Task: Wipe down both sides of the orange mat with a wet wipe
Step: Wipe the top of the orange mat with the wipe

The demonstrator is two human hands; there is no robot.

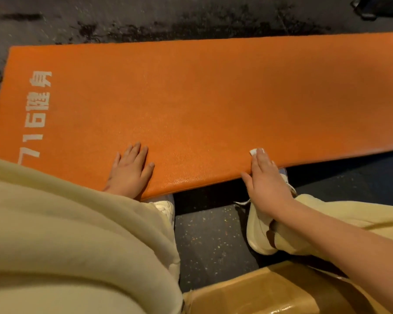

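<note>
The orange mat (213, 98) lies flat on the dark speckled floor (213, 234). It fills the middle of the frame, running from the left edge up toward the upper right, where it passes out of view. White printed characters (38, 114) run along its short end at the left. The surface facing up is finely textured.

The left hand (131, 171) rests palm down on the mat at centre left, close to the near long edge, with its fingers straight and slightly spread. It holds nothing. Its wrist disappears under a wide cream sleeve (66, 234) that covers the lower left of the frame.

The right hand (267, 182) lies on the mat's near edge, right of centre. Its fingers are straight and held together, pressing a small white wipe (252, 152) against the mat. Only a corner of the wipe shows, just past the fingertips. The thumb stretches sideways along the mat's edge, and the bare forearm runs down to the lower right corner.

Below the mat's edge are two pale shoes, one (166, 208) under the left hand and one (259, 230) under the right wrist, along with cream trouser legs. A glossy tan box (259, 291) sits at the bottom centre. A dark object (377, 6) stands in the upper right corner, too cropped to tell what it is.
</note>
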